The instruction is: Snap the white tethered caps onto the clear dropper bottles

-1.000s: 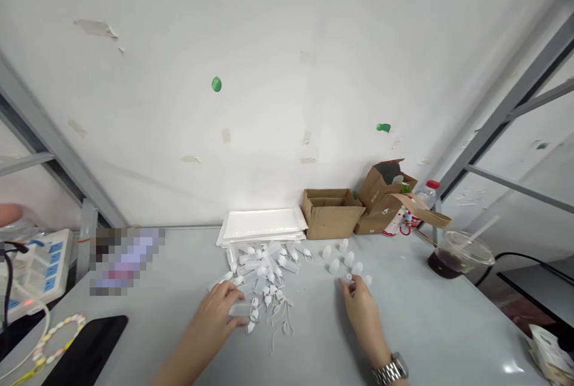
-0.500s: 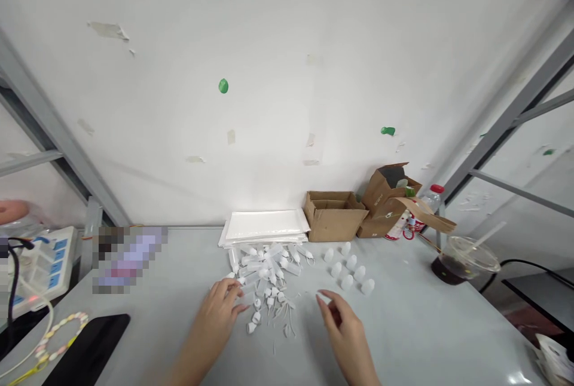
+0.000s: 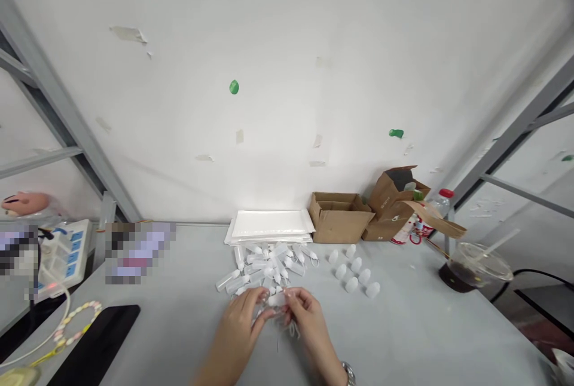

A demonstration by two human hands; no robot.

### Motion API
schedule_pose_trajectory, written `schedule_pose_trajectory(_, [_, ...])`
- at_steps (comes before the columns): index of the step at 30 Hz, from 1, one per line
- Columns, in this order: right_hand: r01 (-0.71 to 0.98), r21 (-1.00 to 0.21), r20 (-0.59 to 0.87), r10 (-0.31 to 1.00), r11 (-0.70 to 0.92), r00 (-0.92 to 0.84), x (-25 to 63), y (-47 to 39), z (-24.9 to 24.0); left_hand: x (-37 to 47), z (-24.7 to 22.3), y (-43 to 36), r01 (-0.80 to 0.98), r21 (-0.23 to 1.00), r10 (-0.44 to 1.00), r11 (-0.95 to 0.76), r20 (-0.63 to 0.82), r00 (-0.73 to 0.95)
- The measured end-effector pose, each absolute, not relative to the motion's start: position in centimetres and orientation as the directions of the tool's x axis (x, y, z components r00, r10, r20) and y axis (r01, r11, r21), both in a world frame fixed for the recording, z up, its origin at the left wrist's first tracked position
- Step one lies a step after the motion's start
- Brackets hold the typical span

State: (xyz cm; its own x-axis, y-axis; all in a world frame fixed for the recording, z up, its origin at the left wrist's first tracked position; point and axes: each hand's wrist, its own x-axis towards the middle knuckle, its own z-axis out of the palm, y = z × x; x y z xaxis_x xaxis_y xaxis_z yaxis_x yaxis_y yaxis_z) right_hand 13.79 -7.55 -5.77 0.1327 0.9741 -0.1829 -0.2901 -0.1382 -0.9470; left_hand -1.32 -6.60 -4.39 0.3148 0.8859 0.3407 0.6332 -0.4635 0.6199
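Holding a small translucent plastic bottle [image 3: 277,300] at the near side of a bottle pile [image 3: 271,263], with fingers of the left hand [image 3: 240,321] and right hand [image 3: 309,316] clamped on it. On the gray table [image 3: 179,314], to the right, seven rounded caps [image 3: 356,265]; beyond, an open cardboard box [image 3: 341,227].

Both forearms reach in from the lower edge, angled toward each other. The left hand [image 3: 244,316] and right hand [image 3: 306,313] nearly meet, backs up, fingers bent inward, each thumb curled toward its forefinger in a loose pinch
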Motion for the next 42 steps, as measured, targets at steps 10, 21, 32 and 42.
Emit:
schedule_pose_trajectory(10, [-0.411,-0.898,-0.217,0.971,-0.159,0.099,15.0,-8.6,-5.3,-0.8,-2.4,-6.4,0.344,0.935,0.926,-0.093,-0.046,0.375])
schedule_pose_trajectory(21, [-0.341,-0.928,-0.204,0.969,-0.146,0.138,15.1,-9.3,-4.7,0.1,-3.5,-6.6,0.511,0.829,0.965,-0.228,0.124,0.23])
schedule_pose_trajectory(32, [-0.355,-0.934,-0.139,0.959,-0.044,0.248,16.5,-9.0,-4.7,-1.1,-3.1,-6.5,0.449,0.878,0.985,-0.162,0.114,0.133])
schedule_pose_trajectory(42, [-0.259,-0.955,-0.148,0.989,-0.147,-0.016,15.6,-9.5,-4.3,-1.4,-2.1,-6.7,0.493,0.722,0.832,-0.486,0.21,0.513])
